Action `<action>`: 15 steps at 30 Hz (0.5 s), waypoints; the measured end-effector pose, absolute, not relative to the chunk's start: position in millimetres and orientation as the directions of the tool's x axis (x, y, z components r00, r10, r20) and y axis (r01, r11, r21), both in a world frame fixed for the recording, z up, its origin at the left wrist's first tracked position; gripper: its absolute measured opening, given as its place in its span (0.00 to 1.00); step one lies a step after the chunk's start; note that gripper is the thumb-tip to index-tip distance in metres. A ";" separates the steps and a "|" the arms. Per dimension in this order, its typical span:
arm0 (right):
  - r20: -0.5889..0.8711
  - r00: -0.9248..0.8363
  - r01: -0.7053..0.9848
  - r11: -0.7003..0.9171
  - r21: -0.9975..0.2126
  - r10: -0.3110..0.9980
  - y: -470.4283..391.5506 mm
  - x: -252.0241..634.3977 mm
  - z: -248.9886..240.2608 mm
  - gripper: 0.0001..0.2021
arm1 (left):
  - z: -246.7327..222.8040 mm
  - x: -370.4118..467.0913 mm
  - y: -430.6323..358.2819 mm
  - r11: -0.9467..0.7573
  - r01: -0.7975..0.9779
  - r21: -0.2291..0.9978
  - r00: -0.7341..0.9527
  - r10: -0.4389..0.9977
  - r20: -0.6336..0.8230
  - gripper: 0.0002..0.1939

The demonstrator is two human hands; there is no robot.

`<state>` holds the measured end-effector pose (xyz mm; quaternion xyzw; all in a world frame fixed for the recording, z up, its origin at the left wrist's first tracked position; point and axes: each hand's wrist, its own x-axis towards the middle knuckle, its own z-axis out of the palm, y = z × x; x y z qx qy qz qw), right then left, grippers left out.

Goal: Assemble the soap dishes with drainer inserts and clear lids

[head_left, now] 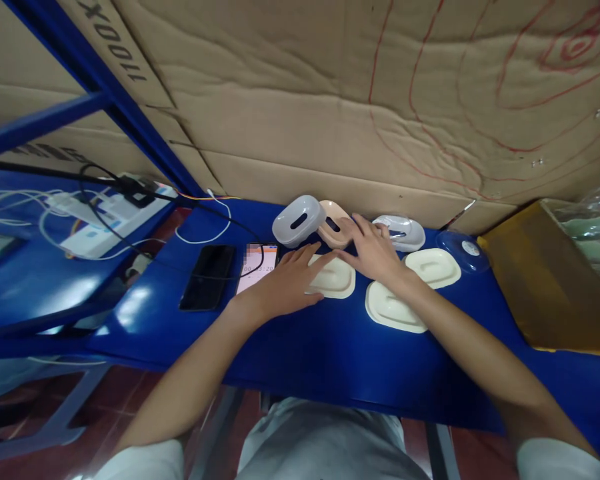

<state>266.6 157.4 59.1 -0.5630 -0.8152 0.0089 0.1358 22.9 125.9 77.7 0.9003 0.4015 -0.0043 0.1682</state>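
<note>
My left hand (300,277) lies over the left side of a cream oval tray-like piece (340,280), fingers stretched and thumb by its lower edge. It seems to hold nothing. My right hand (373,248) reaches across with fingers extended, its fingertips at a peach oval piece with a slot (330,217); whether they touch it I cannot tell. Against the peach piece leans a grey slotted oval piece (297,221). Behind my right hand sits a whitish oval piece (407,233). Two more cream pieces (390,310) lie about my right forearm.
Left on the blue table (300,360) are a black phone (207,277) and a lit phone (255,263), a cable crossing both. A clear round lid (465,252) and an open cardboard box (545,280) stand right. Cardboard (300,100) walls the back; a power strip (115,223) lies far left.
</note>
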 end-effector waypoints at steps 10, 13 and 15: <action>0.351 -0.225 0.912 0.323 -0.253 0.909 145.6 295.1 84.0 0.27 | 64.9 22.2 108.7 -0.705 0.669 0.234 0.730 0.683 -0.026 0.38; 0.454 -0.141 0.917 0.288 -0.275 0.880 107.0 327.2 85.6 0.21 | 62.3 20.7 110.1 -0.673 0.700 0.238 0.699 0.714 -0.039 0.38; 0.531 -0.095 0.892 0.308 -0.330 0.842 81.6 345.5 78.3 0.17 | 62.9 20.1 110.6 -0.654 0.716 0.244 0.685 0.726 -0.064 0.37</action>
